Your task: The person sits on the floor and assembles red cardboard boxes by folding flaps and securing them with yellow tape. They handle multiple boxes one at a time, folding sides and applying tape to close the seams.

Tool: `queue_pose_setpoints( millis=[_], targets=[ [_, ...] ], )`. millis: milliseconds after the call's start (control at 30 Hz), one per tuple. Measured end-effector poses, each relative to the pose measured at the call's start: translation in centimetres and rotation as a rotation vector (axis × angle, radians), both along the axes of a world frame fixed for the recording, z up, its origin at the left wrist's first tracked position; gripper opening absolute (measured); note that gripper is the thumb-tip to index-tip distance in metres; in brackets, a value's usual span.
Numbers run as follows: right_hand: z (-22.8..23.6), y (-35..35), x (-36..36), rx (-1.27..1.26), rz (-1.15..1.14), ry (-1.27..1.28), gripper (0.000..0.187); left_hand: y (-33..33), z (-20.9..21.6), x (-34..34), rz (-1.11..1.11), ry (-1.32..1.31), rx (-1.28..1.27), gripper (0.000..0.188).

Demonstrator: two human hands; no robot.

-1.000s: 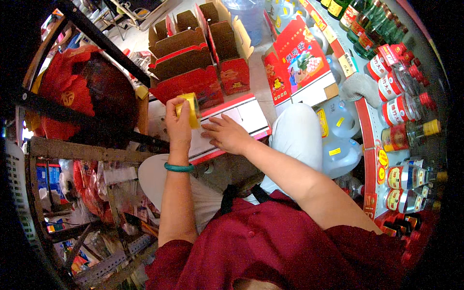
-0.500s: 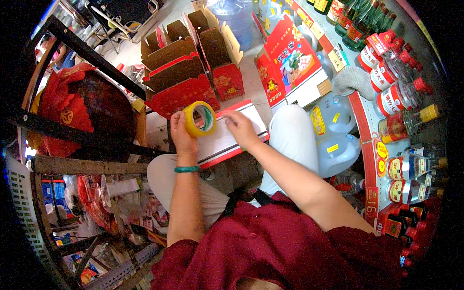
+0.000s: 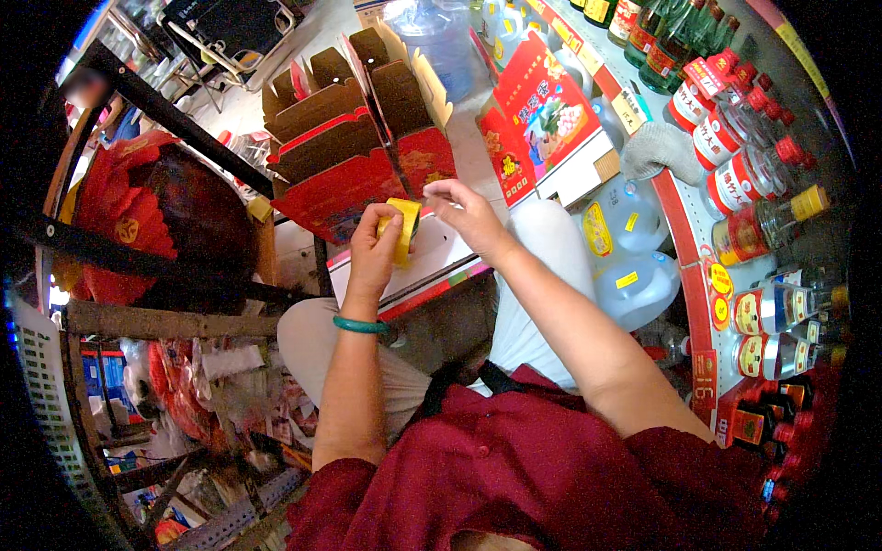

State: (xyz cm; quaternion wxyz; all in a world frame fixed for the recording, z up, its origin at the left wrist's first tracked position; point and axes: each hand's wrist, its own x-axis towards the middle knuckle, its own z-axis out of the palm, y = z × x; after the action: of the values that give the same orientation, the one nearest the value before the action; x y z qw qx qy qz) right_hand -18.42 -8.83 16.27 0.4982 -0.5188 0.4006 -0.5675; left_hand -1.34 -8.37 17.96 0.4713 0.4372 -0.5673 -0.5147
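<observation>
My left hand (image 3: 372, 253), with a green bangle at its wrist, grips a roll of yellow packing tape (image 3: 404, 230). The roll is turned nearly edge-on, so its core is mostly hidden. Just to its right is my right hand (image 3: 467, 219), its fingers bent together near the roll; whatever they pinch is too small to make out. Below both hands lies a flat white carton panel (image 3: 430, 266) with a dark stripe and red edge, in front of my knees. Touching its far side stand red gift cartons (image 3: 344, 207) with raised brown flaps.
A printed red carton (image 3: 542, 119) stands to the right of the open ones. Clear water jugs (image 3: 634, 285) sit by my right knee, under a shelf of bottles (image 3: 735, 184) with a grey glove (image 3: 657, 147) at its edge. A dark metal frame (image 3: 175, 320) runs along the left.
The tape roll has turned from showing its round face to nearly edge-on. My right hand has risen slightly. The red cartons now sit lower and closer to my hands in the picture.
</observation>
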Motion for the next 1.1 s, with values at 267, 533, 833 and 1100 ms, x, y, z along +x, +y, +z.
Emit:
queue_pose_setpoints(
  millis=[267, 533, 833, 1100],
  targets=[
    [2.3, -0.1, -0.7, -0.242, -0.079, 0.567, 0.021, -0.1, 1.8, -1.3, -0.182, -0.264, -0.061, 0.013],
    [4.7, 1.0, -1.6, -0.571, -0.222, 0.927, 0.018, -0.1, 1.7, -1.0, -0.210, -0.455, -0.232, 0.029],
    [7.1, 2.2, -2.1, -0.656, -0.278, 0.929, 0.019, -0.1, 3.7, -0.4, -0.265, -0.553, -0.135, 0.044],
    [13.2, 0.6, -7.7, -0.539, -0.308, 0.834, 0.012, -0.3, 3.5, 5.0, -0.258, -0.559, -0.042, 0.041]
  ],
)
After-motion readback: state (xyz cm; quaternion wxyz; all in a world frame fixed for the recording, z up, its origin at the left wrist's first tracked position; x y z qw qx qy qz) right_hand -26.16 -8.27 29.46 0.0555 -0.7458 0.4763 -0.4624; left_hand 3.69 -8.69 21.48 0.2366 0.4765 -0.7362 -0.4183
